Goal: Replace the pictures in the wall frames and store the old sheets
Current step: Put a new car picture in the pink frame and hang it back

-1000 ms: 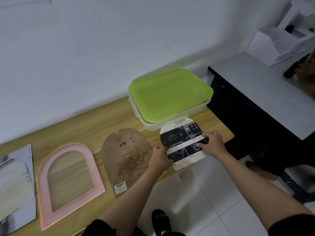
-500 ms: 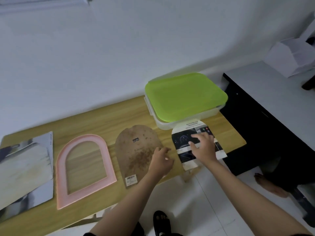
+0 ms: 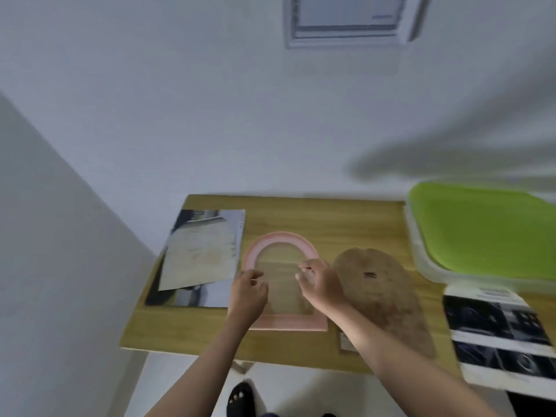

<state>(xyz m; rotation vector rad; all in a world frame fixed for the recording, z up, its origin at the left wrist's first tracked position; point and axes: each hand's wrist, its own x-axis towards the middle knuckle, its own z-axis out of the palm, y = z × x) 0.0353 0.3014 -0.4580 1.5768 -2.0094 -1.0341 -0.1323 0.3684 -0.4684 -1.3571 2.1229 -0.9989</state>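
Note:
A pink arched frame lies flat on the wooden table, with wood showing through its opening. My left hand hovers at its left rim, fingers loosely curled and holding nothing. Over the opening is my right hand, also loosely curled with nothing in it. Right of the frame lies the brown arched backing board. An arch-cut sheet with dark car pictures lies at the table's right end, overhanging the front edge. A pale arched sheet rests on a magazine page at the left.
A clear box with a green lid stands at the back right. A white-framed picture hangs on the wall above. A grey wall closes in on the left. My foot in a dark sandal is on the white floor below the table.
My view swung left. My right hand let go of the car-picture sheet, now lying at the right end. Both hands moved left to the pink frame.

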